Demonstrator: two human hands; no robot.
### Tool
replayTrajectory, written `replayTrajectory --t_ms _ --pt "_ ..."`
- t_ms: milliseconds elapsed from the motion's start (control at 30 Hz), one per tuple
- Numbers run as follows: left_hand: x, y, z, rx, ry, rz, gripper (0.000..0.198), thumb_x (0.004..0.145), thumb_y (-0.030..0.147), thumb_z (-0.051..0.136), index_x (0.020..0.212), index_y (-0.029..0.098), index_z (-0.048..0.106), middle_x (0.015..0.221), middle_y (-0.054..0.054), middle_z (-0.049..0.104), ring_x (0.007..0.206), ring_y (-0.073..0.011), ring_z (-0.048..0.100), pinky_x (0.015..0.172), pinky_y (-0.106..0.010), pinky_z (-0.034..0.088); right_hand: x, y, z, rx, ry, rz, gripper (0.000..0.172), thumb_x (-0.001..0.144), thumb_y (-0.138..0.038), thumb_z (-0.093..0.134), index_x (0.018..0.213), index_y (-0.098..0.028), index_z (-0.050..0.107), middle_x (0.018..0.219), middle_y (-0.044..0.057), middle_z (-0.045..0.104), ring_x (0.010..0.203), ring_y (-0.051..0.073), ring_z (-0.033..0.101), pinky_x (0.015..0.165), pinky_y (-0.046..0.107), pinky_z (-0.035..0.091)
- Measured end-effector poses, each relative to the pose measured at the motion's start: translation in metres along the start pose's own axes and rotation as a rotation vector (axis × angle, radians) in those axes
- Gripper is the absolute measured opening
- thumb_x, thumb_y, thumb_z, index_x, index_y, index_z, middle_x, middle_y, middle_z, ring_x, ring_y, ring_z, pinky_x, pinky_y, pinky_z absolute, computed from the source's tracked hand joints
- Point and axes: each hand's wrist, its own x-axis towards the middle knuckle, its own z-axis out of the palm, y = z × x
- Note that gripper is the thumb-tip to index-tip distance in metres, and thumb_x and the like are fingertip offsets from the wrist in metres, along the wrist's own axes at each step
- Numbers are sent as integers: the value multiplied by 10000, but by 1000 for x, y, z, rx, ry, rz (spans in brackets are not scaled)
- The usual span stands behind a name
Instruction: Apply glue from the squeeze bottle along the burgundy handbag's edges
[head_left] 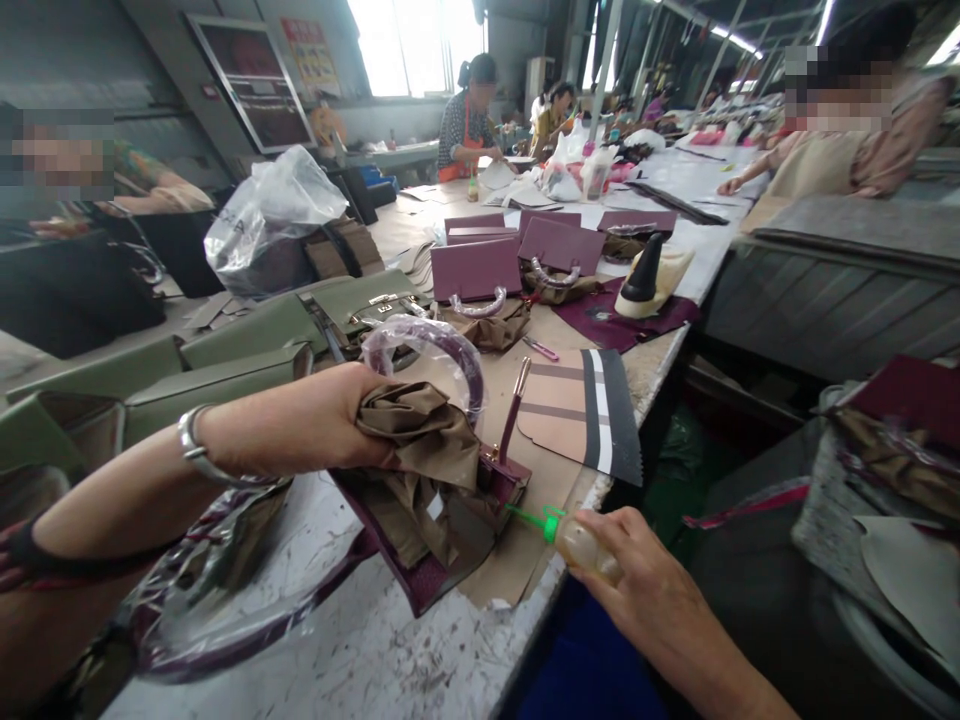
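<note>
My left hand point(345, 420) is closed on the bunched brown lining point(420, 430) of a dark purple bag point(431, 585). Plastic film wraps the bag's handle point(465, 365), which arches behind the lining. A narrow purple strap with a metal end point(516, 405) stands up at the bag's right side. In my right hand point(645, 570) is a small clear bottle point(589, 550) with a green cap. Its thin green nozzle points left, with the tip at the bag's right edge; whether it touches cannot be made out.
Green bag pieces point(247, 345) lie at the left. Purple bags point(474, 270) stand behind, near a black cone point(643, 270). A striped panel point(577, 410) lies by the table's right edge point(592, 500). Several people work around, one person point(840, 150) at the right.
</note>
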Motion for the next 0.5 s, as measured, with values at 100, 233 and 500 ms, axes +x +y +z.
replayTrajectory --t_ms 100,233,500 --pt "0 2 -1 -2 7 -34 363 617 359 590 900 138 641 841 0 665 781 -182 600 732 -285 526 0 3 0 -58 47 19 380 808 -249 620 1168 -274 503 964 43 504 851 213 586 723 338 525" --pt "1 3 -2 -11 -4 -16 345 620 351 586 883 134 638 823 -1 666 760 -178 602 709 -277 526 -2 3 -1 20 -49 -14 381 817 -225 615 1167 -305 486 975 24 502 862 190 589 724 309 521" --pt "0 1 -2 -4 1 -11 347 614 324 594 901 137 646 817 -7 660 758 -181 590 728 -290 515 1 9 1 -57 66 44 355 803 -276 600 1152 -269 532 970 39 507 831 213 596 698 331 521"
